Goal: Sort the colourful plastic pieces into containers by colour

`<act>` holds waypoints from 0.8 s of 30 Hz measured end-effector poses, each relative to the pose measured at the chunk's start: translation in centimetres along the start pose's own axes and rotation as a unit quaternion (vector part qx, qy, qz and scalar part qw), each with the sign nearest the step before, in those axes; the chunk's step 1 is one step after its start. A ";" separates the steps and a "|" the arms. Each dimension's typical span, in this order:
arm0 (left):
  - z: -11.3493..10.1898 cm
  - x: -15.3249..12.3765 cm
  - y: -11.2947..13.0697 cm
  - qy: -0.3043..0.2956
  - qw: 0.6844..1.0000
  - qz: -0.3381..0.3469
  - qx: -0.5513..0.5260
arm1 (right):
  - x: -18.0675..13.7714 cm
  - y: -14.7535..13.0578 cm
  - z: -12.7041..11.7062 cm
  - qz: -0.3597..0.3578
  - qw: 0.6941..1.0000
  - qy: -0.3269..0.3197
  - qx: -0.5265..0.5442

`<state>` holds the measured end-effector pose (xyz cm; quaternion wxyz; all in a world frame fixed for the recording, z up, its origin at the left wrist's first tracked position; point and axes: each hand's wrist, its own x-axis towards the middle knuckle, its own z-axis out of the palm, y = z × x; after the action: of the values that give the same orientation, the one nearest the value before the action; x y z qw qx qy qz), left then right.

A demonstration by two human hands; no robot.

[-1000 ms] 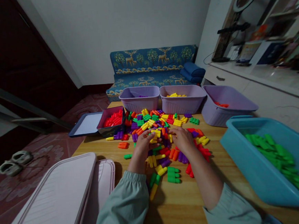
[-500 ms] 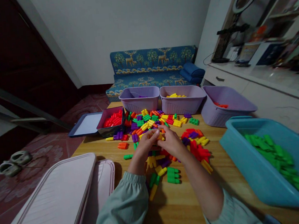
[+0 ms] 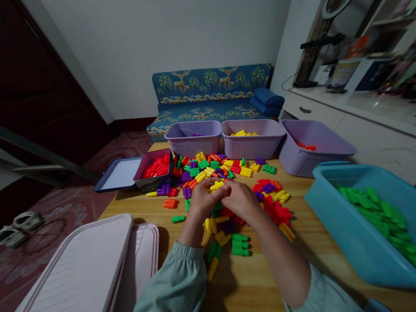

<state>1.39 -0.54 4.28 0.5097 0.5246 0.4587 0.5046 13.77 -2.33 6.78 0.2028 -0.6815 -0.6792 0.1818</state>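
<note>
My left hand [image 3: 201, 202] and my right hand [image 3: 242, 201] meet over a heap of coloured plastic pegs [image 3: 228, 183] on the wooden table [image 3: 254, 287]. The left fingers are curled around yellow pegs [image 3: 216, 185]. The right fingers touch the left hand's fingertips and are closed; what they grip is hidden. Green pegs [image 3: 241, 244] and a few yellow ones lie just nearer me than the hands.
Three lilac bins [image 3: 194, 137] [image 3: 253, 137] [image 3: 315, 150] stand behind the heap, one with yellow pegs, one with red. A small tray of red pegs [image 3: 155, 167] sits at the left. A blue tub of green pegs [image 3: 375, 219] stands right; pink lids [image 3: 69, 277] lie left.
My right hand has slid left across the heap to meet the left hand. Both hands have lifted slightly with yellow pegs between them.
</note>
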 end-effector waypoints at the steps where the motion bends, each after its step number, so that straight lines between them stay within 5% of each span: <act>1: 0.0 -0.1 0.2 0.008 1.000 0.005 0.006 | 0.0 -0.1 0.0 -0.006 1.000 -0.001 0.027; 14: 0.2 -0.5 1.0 0.002 0.999 -0.003 -0.047 | 0.2 0.0 0.4 -0.075 0.970 -0.042 0.226; 24: -1.0 -0.8 1.4 -0.008 0.983 -0.104 -0.150 | 0.9 1.3 0.8 -0.074 0.939 0.050 0.333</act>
<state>0.33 -1.36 5.63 0.6362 0.3958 0.4256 0.5074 14.49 -1.37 5.45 0.4651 -0.5308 -0.6173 0.3477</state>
